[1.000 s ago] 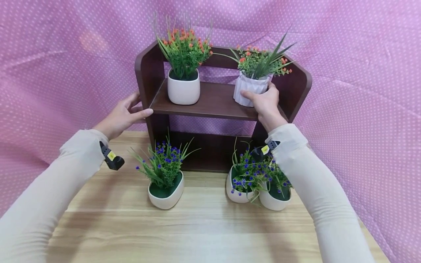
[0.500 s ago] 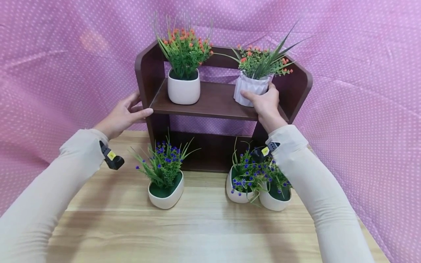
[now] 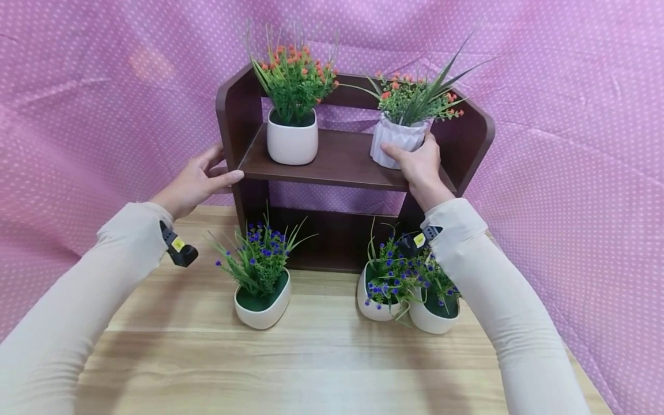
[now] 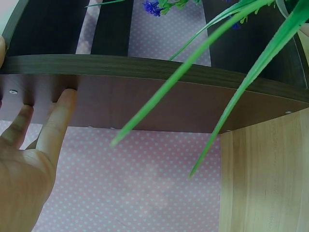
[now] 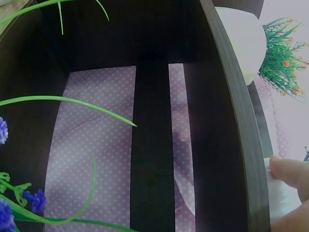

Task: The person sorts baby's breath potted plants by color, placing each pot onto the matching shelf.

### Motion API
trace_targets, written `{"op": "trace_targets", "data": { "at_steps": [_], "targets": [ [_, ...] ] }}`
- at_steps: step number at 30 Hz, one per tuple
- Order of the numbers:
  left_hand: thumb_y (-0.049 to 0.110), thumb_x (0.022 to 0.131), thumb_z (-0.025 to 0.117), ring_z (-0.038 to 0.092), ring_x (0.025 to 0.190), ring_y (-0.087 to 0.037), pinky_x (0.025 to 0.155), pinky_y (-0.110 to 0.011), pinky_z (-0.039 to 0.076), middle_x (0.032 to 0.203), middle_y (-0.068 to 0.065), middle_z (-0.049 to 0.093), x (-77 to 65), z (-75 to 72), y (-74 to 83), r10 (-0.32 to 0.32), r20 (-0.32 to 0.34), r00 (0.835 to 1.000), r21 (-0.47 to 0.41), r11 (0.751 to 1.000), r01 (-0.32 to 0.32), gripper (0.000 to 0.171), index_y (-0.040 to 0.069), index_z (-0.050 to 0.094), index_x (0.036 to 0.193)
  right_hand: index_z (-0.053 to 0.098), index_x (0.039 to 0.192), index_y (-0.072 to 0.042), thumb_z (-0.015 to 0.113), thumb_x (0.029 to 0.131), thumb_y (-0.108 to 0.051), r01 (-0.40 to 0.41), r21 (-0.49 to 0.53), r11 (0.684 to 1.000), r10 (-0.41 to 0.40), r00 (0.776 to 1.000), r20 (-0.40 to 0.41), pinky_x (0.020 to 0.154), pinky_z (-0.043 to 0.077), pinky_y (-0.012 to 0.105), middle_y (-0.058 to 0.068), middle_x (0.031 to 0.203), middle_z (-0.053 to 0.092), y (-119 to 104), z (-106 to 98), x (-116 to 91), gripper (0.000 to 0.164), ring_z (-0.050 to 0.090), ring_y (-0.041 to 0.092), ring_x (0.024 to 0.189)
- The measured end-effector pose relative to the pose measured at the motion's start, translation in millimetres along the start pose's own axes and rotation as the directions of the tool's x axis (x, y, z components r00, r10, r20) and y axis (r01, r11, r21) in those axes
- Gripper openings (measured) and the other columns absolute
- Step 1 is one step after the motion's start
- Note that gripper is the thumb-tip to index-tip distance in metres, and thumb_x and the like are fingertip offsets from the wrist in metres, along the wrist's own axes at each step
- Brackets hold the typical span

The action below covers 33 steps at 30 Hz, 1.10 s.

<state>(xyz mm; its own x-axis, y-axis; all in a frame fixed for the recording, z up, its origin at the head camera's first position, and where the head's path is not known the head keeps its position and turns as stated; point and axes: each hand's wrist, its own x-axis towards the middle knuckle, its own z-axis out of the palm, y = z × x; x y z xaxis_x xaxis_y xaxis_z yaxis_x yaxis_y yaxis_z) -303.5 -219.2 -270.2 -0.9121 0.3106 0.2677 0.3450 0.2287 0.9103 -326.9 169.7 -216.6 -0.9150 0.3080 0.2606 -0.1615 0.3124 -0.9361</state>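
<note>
My left hand [image 3: 192, 181] holds the left side panel of a dark brown two-tier wooden shelf [image 3: 332, 180]. Its thumb lies over the panel's front edge; the fingers [image 4: 58, 121] press the outer face in the left wrist view. On the upper board, at the right, stands a white ribbed pot [image 3: 395, 141] with orange flowers and long leaves. My right hand [image 3: 422, 170] grips this pot, thumb in front, the other fingers partly hidden behind it. A smooth white pot [image 3: 292, 141] of orange flowers stands at the left of the same board.
On the wooden table [image 3: 290, 374], before the shelf, a purple-flowered plant in a white pot [image 3: 267, 314] stands at left. Two similar plants, a white pot [image 3: 373, 308] and another white pot [image 3: 433, 320], stand close together at right, partly under my right forearm. Pink dotted cloth [image 3: 570, 144] hangs behind.
Both hands keep their places on the shelf and the ribbed pot. The long leaves of the right plant have spread a little to the right. The head view has shifted slightly.
</note>
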Motion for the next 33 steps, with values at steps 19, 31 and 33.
{"op": "trace_targets", "data": {
  "at_steps": [19,31,33],
  "targets": [
    [0.017,0.096,0.060,0.044,0.132,-0.025,0.085,-0.021,0.054,0.156,-0.005,0.029,-1.3,-0.5,1.0,0.000,-0.004,1.000,0.013,1.000,0.000,0.068,0.031,0.025,0.152,0.040,0.138,-0.004,0.079,0.080,-0.024,0.091,-0.037,0.995,-0.085,0.988,0.130,0.100,0.043,0.026,0.010,0.129,0.053,-13,-21,-20,0.073,0.050,0.017,0.115],
    [0.019,0.096,0.059,0.044,0.132,-0.025,0.085,-0.021,0.054,0.156,-0.004,0.028,-1.9,0.4,0.3,-0.001,-0.006,1.000,0.033,0.999,0.001,0.068,0.033,0.024,0.152,0.012,0.153,-0.004,0.074,0.084,-0.021,0.023,0.129,0.991,-0.055,0.967,0.250,0.118,0.021,0.030,0.011,0.159,0.018,-22,-34,-63,0.094,0.018,0.019,0.145],
    [0.019,0.096,0.059,0.044,0.132,-0.025,0.084,-0.020,0.054,0.157,-0.004,0.027,-2.0,0.4,0.3,0.002,-0.004,1.000,0.037,0.999,-0.002,0.068,0.033,0.023,0.152,0.011,0.153,-0.004,0.073,0.085,-0.020,0.023,0.149,0.989,-0.063,0.961,0.271,0.118,0.021,0.031,0.011,0.159,0.016,-23,-35,-70,0.094,0.017,0.019,0.146]
  ]
}}
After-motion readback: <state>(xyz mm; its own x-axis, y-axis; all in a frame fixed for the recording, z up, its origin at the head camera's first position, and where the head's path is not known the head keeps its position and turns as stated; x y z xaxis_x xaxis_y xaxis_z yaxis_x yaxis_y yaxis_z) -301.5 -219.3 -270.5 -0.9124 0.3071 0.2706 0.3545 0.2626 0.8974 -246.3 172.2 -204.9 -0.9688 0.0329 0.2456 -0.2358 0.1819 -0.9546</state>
